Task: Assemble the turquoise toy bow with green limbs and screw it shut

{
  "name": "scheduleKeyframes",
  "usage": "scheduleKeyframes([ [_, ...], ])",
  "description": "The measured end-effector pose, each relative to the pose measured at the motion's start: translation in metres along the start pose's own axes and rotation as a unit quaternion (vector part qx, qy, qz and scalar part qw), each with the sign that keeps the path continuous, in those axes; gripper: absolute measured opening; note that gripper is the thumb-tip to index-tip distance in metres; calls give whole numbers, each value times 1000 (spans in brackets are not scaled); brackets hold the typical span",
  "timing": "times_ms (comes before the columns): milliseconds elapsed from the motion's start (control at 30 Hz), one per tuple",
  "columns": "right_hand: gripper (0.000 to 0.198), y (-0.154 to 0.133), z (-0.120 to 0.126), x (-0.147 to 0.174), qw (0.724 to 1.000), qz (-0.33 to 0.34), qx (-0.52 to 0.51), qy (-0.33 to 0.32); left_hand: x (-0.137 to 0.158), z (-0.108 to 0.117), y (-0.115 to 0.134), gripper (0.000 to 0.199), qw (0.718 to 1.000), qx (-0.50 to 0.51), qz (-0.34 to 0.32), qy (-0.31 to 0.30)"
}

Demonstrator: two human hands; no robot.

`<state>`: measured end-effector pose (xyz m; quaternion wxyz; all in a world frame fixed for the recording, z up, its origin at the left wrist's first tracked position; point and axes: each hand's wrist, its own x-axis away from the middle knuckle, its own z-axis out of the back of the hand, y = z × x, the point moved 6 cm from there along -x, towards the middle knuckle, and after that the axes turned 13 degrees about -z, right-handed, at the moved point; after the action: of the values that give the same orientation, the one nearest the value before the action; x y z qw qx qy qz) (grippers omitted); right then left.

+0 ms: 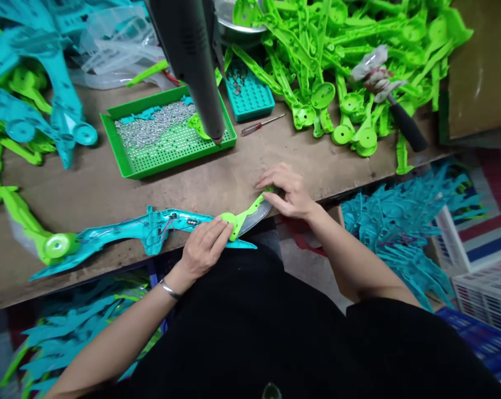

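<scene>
A toy bow lies along the front of the workbench, its long turquoise half-shell (121, 231) showing thin wires and small metal springs inside. My left hand (204, 246) is closed over the bow's right end, fingers together and pressing on a round green joint (228, 220); its thumb is hidden. From that joint a green limb (250, 209) with a clear grey edge piece angles up to the right. My right hand (287, 191) pinches the limb's outer tip between thumb and curved fingers. At the bow's left end sits another green limb (24, 221) with a round hub.
An electric screwdriver (200, 72) hangs above the bench near a green tray (171, 166) of screws. Behind lie a small turquoise tray (254, 113), a red-handled screwdriver (262, 125), a wrapped-head hammer (404, 119) and green parts (317, 44). Turquoise bodies (379, 221) fill space below right.
</scene>
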<state>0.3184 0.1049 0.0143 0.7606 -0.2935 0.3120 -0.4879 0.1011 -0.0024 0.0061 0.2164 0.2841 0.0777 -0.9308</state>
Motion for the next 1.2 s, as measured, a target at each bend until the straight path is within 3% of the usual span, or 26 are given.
scheduleKeyframes([
  [167,28,20,19,6,984,-68,-47,156,-15,17,-10,47,999,37,4,36],
  [333,23,26,26,15,965,-85,-99,229,-39,39,-34,48,995,55,52,58],
  [567,20,23,28,16,956,-96,-130,247,-50,56,-58,44,994,28,98,26],
  [1200,20,24,31,20,944,-91,-156,277,-65,75,-73,44,990,8,136,40],
])
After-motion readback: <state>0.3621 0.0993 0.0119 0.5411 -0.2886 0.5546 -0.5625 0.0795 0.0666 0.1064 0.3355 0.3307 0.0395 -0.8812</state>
